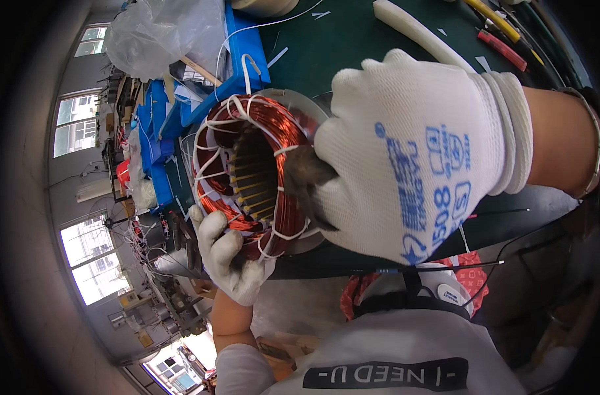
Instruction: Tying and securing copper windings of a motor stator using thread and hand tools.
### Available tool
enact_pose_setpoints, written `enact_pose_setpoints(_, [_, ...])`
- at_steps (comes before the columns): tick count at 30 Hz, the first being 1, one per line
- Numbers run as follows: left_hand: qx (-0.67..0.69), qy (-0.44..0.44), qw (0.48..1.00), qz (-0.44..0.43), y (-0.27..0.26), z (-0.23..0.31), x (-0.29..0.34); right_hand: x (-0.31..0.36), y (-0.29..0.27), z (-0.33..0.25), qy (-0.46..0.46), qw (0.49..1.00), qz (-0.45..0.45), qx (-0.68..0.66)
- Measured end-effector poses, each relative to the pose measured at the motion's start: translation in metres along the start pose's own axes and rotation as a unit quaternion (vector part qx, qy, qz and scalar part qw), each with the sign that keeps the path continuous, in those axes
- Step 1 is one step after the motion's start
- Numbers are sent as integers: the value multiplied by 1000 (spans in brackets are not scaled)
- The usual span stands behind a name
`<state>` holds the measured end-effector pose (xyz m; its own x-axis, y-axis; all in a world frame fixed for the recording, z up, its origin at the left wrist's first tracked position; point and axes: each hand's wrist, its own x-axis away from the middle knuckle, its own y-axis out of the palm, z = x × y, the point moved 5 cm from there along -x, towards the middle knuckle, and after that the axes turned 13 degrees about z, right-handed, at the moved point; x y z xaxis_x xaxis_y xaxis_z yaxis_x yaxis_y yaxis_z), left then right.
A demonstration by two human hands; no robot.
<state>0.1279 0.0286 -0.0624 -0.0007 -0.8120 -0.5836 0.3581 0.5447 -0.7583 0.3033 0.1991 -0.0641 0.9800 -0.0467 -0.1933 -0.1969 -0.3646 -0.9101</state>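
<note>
A motor stator (247,168) with a copper-wire coil tied with white cord is held up close in front of me, over the dark green bench (352,39). My right hand (418,158), in a white knit glove with blue print, grips its right rim, dirty fingertips pressing on the winding. My left hand (231,253), also in a white glove, holds the lower left edge of the coil from below. White lead wires loop around the top of the winding.
Blue plastic bins (244,52) and a clear plastic bag (161,33) stand at the back left. A white foam strip (418,33) and red and yellow hand tools (504,36) lie on the bench at the back right. Windows and cluttered racks run along the left.
</note>
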Motion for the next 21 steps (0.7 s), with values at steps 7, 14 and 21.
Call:
enact_pose_setpoints(7, [121,56,991,31,12,-4,-1,21,1,-1,-149,878,397,223])
enact_pose_setpoints(14, [93,91,991,44,16,-2,-4,22,6,15,-103,904,365,199])
enact_pose_setpoints(21, [119,50,990,63,9,-16,10,18,8,25,-33,925,340,167])
